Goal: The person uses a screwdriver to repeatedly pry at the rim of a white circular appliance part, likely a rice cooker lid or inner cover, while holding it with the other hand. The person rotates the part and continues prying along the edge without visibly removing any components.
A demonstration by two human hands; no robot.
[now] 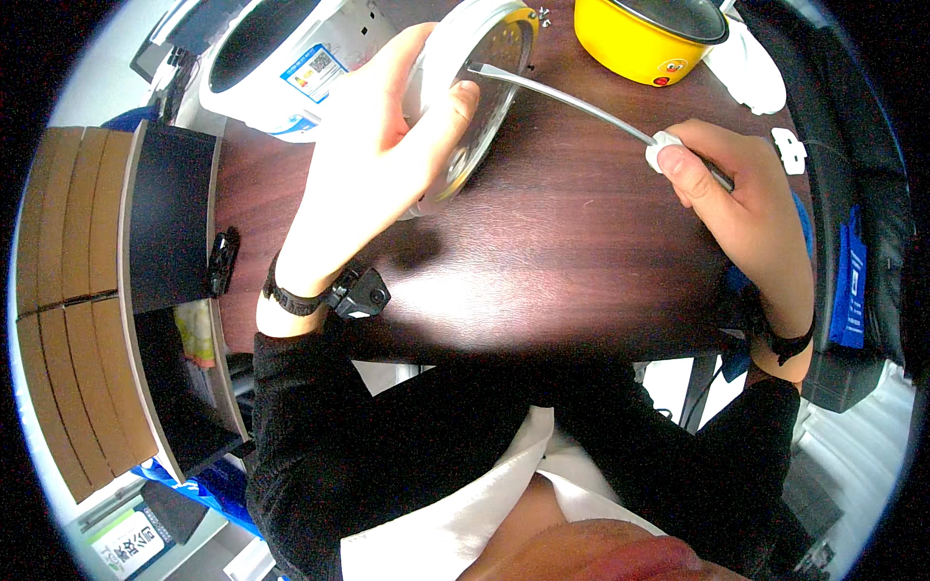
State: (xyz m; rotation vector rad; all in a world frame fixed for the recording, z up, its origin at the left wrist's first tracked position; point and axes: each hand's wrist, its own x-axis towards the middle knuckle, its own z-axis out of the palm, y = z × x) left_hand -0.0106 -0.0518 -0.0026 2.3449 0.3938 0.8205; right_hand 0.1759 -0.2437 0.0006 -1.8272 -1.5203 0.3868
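Observation:
My left hand (387, 155) grips a round white lid (431, 82) by its rim, with the thumb on the side facing right. The lid is tilted up on edge above the table, and its inner face has a shiny metal plate (481, 131). Closed around the handle of a flat-tipped screwdriver (572, 100), my right hand (722, 184) points it leftward. The tip is at the lid's inner face; whether it touches a screw cannot be seen. Several small screws (543, 17) lie just beyond the lid.
A white cooker body (266, 102) stands at the far left, a yellow pot (630, 48) at the far right. Beside the pot lies a white plastic part (756, 73), with a smaller white piece (790, 151) nearer. A black object (224, 261) sits at the brown table's (542, 252) left edge.

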